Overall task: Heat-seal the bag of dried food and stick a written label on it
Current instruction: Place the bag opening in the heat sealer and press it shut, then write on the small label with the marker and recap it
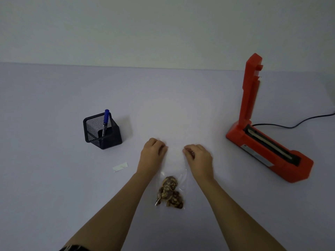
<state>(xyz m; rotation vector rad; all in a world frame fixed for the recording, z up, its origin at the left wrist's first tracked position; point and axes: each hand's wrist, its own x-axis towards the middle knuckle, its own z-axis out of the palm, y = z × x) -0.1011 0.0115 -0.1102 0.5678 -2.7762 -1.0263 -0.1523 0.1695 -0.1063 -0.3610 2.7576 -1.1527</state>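
Observation:
A clear plastic bag [175, 165] lies flat on the table in front of me, with brown dried food [170, 192] bunched at its near end. My left hand [153, 153] pinches the bag's far left corner and my right hand [198, 156] pinches its far right corner. To the right stands an orange heat sealer [268, 147] with its arm raised upright. A small white label [120, 167] lies on the table to the left. A blue marker [105, 122] stands in a black mesh pen holder [101, 131].
A black power cord [297, 124] runs from the sealer toward the right edge. The lavender table [54, 178] meets a pale wall at the back.

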